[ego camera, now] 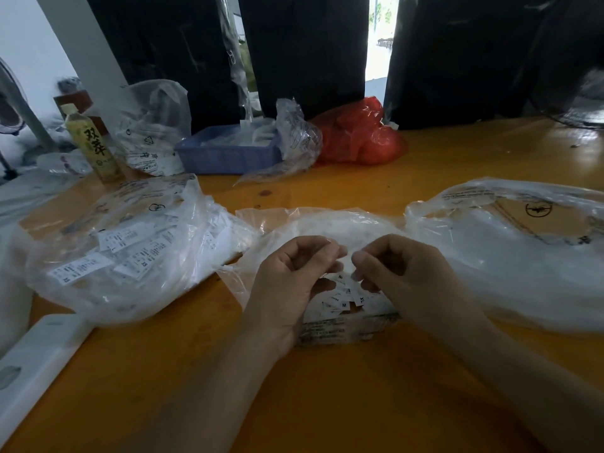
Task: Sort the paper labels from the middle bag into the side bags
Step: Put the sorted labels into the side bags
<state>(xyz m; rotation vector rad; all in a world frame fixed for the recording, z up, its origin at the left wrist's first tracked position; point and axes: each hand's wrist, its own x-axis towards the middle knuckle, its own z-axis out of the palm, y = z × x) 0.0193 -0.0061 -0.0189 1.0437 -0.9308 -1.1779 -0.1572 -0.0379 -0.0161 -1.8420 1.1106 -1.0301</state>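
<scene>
The table is orange-yellow. On it lie clear plastic bags: the middle bag holds white labels with black letters. Behind that bag stand a blue basket, a red bag and a yellow-labelled bottle with black characters.

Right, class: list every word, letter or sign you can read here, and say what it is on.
"双萃": bottle
"XS": label in left bag
"M", "XL": labels in middle bag
Circled symbol: right bag
Fine print on the bags and labels: too blurred to read.
</scene>
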